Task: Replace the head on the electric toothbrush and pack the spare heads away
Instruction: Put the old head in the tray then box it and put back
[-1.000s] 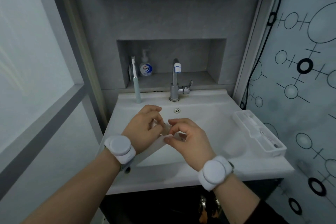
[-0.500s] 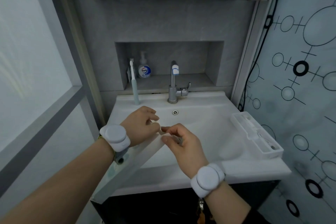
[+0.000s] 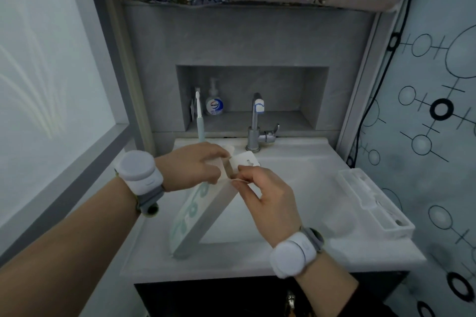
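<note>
A long, flat carton (image 3: 203, 211) is propped on end between the two hands, its lower corner on the front lip of the basin (image 3: 296, 188) and its open top up at the fingers. The left hand (image 3: 192, 163) is closed round the top edge on its own side, fingers curled onto the printed face. The right hand (image 3: 265, 195) pinches the other top corner between thumb and forefinger, just below the white hang tab (image 3: 244, 161) that stands up from the opened end.

The carton looks like thin card: light, easily creased, and likely to buckle if squeezed across its broad face. Holding it by the narrow edges near the mouth, as both hands do now, seems the sound grip. Whether any spare heads are inside cannot be seen from here; they would probably be small, hard and smooth, best taken by the stem.

By count: one carton, one tab, one electric toothbrush (image 3: 199, 121) standing upright beyond the left hand with a head fitted, one pump bottle (image 3: 214, 103) in the niche behind it, one tap (image 3: 256, 123) beyond both hands, and one white open case (image 3: 373, 201) lying well out past the right hand.
</note>
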The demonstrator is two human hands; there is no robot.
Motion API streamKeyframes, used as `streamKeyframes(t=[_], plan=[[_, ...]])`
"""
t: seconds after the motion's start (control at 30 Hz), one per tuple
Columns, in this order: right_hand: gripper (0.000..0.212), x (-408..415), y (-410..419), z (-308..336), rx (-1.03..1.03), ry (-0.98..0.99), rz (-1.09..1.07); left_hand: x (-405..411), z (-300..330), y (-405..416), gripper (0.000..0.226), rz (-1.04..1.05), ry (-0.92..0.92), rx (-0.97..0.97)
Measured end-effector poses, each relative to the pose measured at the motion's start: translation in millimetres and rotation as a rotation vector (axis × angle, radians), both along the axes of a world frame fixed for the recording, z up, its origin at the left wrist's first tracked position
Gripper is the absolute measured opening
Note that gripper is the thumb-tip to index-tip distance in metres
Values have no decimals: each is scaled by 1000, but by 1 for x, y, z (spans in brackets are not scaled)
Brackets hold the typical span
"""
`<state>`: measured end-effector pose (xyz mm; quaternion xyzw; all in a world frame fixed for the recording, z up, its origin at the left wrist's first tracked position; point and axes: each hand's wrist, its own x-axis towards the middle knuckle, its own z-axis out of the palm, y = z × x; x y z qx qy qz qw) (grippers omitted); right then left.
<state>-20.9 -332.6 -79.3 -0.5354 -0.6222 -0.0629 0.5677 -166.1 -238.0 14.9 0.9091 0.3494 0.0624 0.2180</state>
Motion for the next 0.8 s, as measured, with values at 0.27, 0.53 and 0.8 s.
streamKeyframes(t=[0.27, 0.53, 0.8], plan=[[13, -2, 5, -2, 189, -228, -24, -1, -27, -12, 106, 91, -109, 137], [17, 6, 4, -2, 42, 3, 132, 1, -32, -10, 115, 115, -147, 101], [13, 18, 2, 2, -166, 254, 237, 8, -36, -9, 107, 72, -130, 86]])
